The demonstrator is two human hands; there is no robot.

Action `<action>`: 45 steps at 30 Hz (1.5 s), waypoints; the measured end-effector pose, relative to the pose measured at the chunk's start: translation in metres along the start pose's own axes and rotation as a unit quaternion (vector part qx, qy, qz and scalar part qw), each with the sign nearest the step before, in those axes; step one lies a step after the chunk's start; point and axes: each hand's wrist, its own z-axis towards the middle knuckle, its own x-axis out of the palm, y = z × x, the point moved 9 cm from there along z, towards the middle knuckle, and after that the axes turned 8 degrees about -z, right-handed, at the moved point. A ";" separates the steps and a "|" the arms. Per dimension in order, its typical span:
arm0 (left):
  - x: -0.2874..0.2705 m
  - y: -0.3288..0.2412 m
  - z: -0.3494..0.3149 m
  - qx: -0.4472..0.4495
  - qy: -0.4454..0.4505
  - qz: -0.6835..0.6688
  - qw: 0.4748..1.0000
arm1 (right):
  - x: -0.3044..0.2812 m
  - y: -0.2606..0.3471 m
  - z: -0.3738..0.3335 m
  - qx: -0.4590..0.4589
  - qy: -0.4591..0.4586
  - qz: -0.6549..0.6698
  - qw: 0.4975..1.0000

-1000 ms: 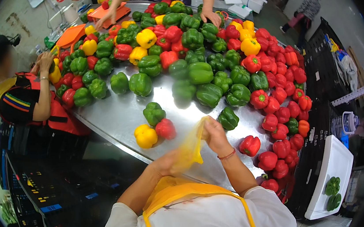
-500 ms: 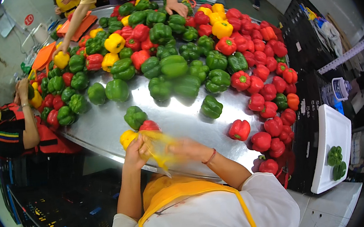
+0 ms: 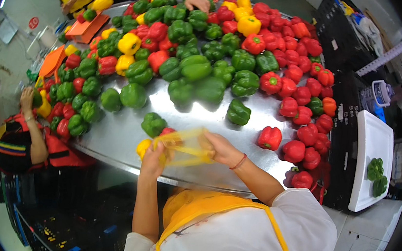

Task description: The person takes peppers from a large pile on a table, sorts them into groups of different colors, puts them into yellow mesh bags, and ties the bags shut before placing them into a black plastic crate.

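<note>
From where I stand, the steel bench (image 3: 118, 130) is the biggest thing here, a mixed heap of peppers (image 3: 185, 69) reaching toward its far edge and red peppers (image 3: 307, 136) crowding down its right edge. Above its near edge, the person's left hand (image 3: 152, 160) and right hand (image 3: 220, 148) work apart, about level. Between them stretches a thin yellow bag (image 3: 187, 137); whether film or mesh, I can't tell. The left fingers are pinched closed on its left side, the right fingers curled closed on its right. Just beyond the left hand sit a green pepper (image 3: 154, 124), a partly hidden red pepper (image 3: 167, 131) and a yellow pepper (image 3: 142, 148). To handle such flimsy stuff well, I'd say, pull evenly from both sides, grip lightly at the rim so it doesn't bunch or tear, and hold it clear of those peppers.
</note>
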 end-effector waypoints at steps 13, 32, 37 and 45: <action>0.038 0.051 -0.030 -0.107 0.120 0.041 0.986 | 0.015 0.029 0.010 -0.030 0.062 -0.020 0.997; -0.010 0.062 -0.029 -0.098 0.017 -0.186 0.977 | -0.010 -0.011 0.014 -0.046 0.028 -0.140 0.989; 0.009 0.105 -0.057 -0.173 -0.009 -0.231 0.957 | -0.006 -0.019 0.011 -0.049 -0.064 -0.138 0.987; -0.056 0.053 -0.036 0.037 0.004 -0.255 0.966 | 0.033 -0.070 -0.003 0.158 0.082 -0.033 0.984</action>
